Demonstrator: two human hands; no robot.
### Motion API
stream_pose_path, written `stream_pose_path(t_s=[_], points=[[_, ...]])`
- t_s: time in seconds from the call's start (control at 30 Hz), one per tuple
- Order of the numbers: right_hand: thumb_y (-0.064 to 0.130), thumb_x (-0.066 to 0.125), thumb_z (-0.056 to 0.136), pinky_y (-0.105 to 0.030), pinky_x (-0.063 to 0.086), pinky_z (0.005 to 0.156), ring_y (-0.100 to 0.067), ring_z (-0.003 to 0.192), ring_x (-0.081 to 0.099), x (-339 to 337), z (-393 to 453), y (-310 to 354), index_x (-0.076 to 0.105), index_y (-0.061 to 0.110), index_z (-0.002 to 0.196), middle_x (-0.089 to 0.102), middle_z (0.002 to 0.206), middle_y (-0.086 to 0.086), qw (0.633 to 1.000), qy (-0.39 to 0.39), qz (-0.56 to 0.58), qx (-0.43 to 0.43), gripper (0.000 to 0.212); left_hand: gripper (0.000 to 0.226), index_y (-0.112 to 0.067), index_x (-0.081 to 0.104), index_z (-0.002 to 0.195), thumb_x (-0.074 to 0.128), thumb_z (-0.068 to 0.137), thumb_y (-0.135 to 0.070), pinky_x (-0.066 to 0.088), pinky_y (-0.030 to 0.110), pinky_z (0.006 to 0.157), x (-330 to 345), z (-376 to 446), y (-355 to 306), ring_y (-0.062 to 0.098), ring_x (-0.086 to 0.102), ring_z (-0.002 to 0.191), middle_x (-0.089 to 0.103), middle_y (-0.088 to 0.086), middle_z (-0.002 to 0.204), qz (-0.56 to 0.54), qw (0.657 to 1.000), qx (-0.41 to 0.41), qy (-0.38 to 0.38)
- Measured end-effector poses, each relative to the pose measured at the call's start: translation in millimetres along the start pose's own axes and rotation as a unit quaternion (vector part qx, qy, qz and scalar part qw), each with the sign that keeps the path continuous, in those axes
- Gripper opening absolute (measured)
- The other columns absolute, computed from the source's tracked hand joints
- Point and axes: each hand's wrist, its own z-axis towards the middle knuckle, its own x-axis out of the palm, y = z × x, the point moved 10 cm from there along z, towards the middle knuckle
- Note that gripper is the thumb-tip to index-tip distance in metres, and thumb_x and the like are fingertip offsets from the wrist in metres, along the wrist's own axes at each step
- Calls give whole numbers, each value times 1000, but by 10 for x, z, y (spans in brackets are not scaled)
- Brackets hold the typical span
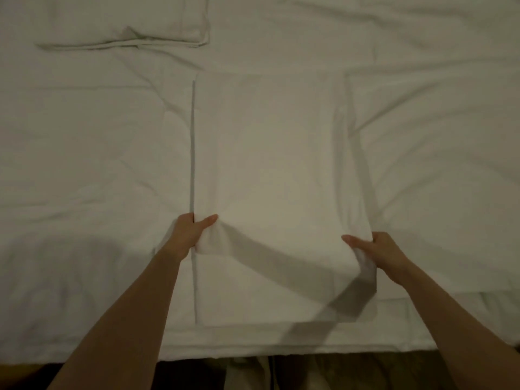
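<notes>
A white cloth point(270, 153), folded into a long rectangle, lies on the bed in the middle of the head view. A thin grey stripe runs along its left edge. My left hand point(187, 235) grips that left edge, thumb on top of the fabric. My right hand point(377, 250) grips the right edge, thumb on top. Between the two hands the cloth is lifted and sags in a fold above its near end, which still lies flat on the bed.
A white bed sheet point(84, 164) with wrinkles covers the whole bed. A folded white cloth point(126, 21) lies at the far left. The near bed edge point(253, 358) runs across the bottom, with dark floor below it.
</notes>
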Motion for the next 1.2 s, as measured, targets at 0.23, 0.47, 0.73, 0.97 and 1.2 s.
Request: stream_pose_path(t_s=[0.23, 0.47, 0.73, 0.97, 1.2], points=[[42, 72, 81, -38, 55, 77, -29, 89, 66, 257, -332, -1002, 67, 4, 99, 70, 98, -13, 985, 56, -90, 134, 43, 37, 1, 66, 109, 77, 79, -19, 55, 39, 83, 65, -360, 559, 27, 67, 90, 70, 14, 101, 69, 993, -75, 59], [45, 72, 77, -36, 48, 78, -28, 85, 58, 7, -386, -426, 56, 10, 103, 61, 104, -12, 946, -129, -295, 50, 46, 38, 2, 63, 115, 74, 83, -15, 52, 36, 80, 19, -467, 414, 31, 64, 101, 66, 16, 111, 47, 998, -35, 33], [50, 56, 88, -34, 43, 84, -31, 105, 57, 1860, -470, 1554, 54, 8, 112, 57, 115, -13, 937, -93, -278, -191, 48, 45, -1, 56, 128, 64, 88, -21, 47, 38, 99, 89, -409, 53, 26, 60, 112, 63, 15, 122, 36, 996, 67, 48], [30, 57, 90, -35, 47, 88, -30, 115, 56, 2913, -425, 2230, 49, 7, 124, 57, 123, -11, 851, -141, -472, -179, 42, 39, 4, 41, 138, 40, 100, -6, 43, 33, 100, 55, -519, -144, 31, 52, 123, 53, 18, 134, 67, 983, 131, 108], [14, 45, 89, -31, 42, 81, -33, 106, 59, 3283, -322, 2454, 61, 6, 109, 64, 111, -14, 862, -104, -460, -185, 27, 42, 0, 42, 135, 49, 98, -19, 42, 41, 101, -313, -242, -32, 33, 52, 122, 54, 17, 133, 63, 972, 157, 162]])
